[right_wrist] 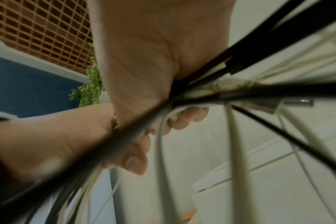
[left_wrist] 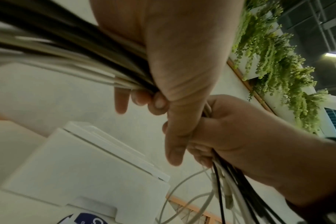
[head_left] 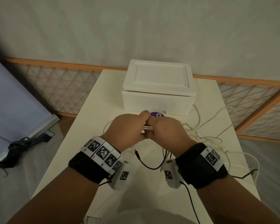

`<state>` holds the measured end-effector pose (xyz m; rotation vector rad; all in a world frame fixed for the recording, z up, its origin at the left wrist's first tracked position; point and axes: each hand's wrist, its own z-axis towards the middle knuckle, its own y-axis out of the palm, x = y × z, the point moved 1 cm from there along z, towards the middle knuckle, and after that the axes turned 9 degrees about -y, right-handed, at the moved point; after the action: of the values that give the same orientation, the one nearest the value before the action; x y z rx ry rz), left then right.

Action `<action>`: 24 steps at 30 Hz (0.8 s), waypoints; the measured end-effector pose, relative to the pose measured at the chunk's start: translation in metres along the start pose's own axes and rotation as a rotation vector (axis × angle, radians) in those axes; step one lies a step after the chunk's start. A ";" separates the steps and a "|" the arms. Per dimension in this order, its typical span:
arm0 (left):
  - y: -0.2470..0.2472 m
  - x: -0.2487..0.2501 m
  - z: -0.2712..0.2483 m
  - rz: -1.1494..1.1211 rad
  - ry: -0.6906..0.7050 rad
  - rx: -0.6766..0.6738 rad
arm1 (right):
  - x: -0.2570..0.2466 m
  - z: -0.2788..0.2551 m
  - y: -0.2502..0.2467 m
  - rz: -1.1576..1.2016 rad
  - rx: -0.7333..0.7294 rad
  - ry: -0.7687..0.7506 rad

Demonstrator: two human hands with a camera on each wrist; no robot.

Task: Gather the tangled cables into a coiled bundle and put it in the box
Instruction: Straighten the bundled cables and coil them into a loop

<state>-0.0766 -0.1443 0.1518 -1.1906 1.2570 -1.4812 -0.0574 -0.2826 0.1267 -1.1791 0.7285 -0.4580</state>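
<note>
While the bundle is only half gathered: both fists are pressed knuckle to knuckle just in front of the box (head_left: 158, 88).
Left hand: the left hand (head_left: 128, 128) is clamped round a flat sheaf of cables (left_wrist: 98, 65), fingers curled under, thumb laid over the top.
Right hand: the right hand (head_left: 166, 130) is closed on the same sheaf right beside the left, with black and white strands spilling out below its palm.
Cables: most of the length is not yet gathered; white loops (head_left: 207, 138) are trailed over the table (head_left: 94, 110) out beyond the right hand, and a black lead (head_left: 145, 162) hangs under the wrists.
Box: it is seen beyond the fingertips, lid (head_left: 159, 75) still seated on it, a purple sticker (head_left: 157, 114) at its front edge.
Handling: the cables are judged light, limp and springy, likely to uncoil if released; plugs may snag on loops.
Where to hold: the sheaf is best pinched across all strands at one crossing, with the slack drawn in toward the right palm.
Step in hand: coiling, judged early; the lid must be lifted before anything goes in.
</note>
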 end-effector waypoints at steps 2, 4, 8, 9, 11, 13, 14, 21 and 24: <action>-0.001 0.000 0.000 0.001 -0.010 -0.049 | 0.000 -0.003 0.002 -0.017 0.010 0.011; -0.003 -0.001 0.001 0.029 -0.025 -0.032 | -0.001 -0.006 0.004 -0.031 0.089 0.019; -0.020 -0.021 0.004 -0.028 -0.126 0.090 | 0.014 -0.015 0.009 -0.007 0.213 0.086; -0.025 -0.028 0.004 -0.069 -0.146 0.110 | 0.021 -0.020 0.013 -0.002 0.222 0.117; -0.034 -0.038 0.004 -0.142 -0.188 0.151 | 0.037 -0.030 0.023 -0.041 0.225 0.194; -0.045 -0.049 0.007 -0.244 -0.235 0.226 | 0.059 -0.044 0.037 -0.071 0.187 0.319; -0.051 -0.055 0.010 -0.297 -0.262 0.279 | 0.072 -0.055 0.046 -0.063 0.129 0.400; -0.080 -0.072 0.034 -0.426 -0.329 0.335 | 0.125 -0.110 0.059 0.141 -0.127 0.540; -0.088 -0.067 0.040 -0.426 -0.333 0.366 | 0.106 -0.093 0.012 0.384 0.143 0.399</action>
<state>-0.0260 -0.0739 0.2310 -1.4302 0.4978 -1.6377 -0.0514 -0.4112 0.0679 -0.7936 1.2191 -0.4169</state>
